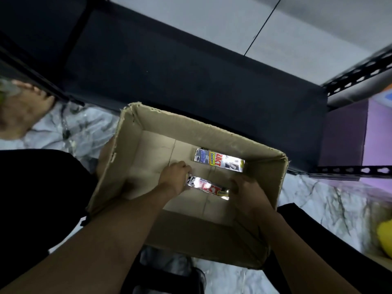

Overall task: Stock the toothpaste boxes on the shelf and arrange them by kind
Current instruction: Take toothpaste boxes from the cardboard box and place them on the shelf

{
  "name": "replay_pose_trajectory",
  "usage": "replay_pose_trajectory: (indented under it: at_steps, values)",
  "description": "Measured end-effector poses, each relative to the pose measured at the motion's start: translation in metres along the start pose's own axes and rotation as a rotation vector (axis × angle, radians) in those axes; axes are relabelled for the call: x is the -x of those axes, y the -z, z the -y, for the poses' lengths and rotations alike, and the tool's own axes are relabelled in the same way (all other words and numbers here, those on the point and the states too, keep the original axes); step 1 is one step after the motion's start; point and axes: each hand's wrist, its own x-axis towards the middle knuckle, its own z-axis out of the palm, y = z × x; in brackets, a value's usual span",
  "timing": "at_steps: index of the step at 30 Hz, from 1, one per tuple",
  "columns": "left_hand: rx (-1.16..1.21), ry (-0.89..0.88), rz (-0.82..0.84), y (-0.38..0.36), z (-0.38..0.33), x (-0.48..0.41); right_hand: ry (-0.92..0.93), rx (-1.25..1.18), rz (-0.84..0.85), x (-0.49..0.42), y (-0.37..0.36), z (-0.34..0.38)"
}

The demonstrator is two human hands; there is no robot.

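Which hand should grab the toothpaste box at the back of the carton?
Probably the right hand: it lies close to the back toothpaste box, while the left hand grips the nearer box.

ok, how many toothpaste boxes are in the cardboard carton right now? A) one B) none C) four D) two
D: the near toothpaste box is gripped at its ends by the left hand and the right hand, and the far toothpaste box lies on the floor of the cardboard carton by its far wall.
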Motion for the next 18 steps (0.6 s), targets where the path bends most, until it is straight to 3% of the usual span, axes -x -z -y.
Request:
replay_pose_trajectory:
  at_steps: [4, 10, 18]
  values:
    - [0.236, 0.027, 0.025, 0.001, 0.018, 0.017, 0.011, 0.019, -0.034, -0.019, -0.01, -0.008]
    - [0.75, 0.374, 0.066, 0.024, 0.046, 0.04, 0.024, 0.145, -0.075, -0.046, -0.031, -0.029]
    - [0.917, 0.411, 0.152, 0.045, 0.065, 0.059, -0.125, 0.13, 0.071, -0.068, -0.038, -0.028]
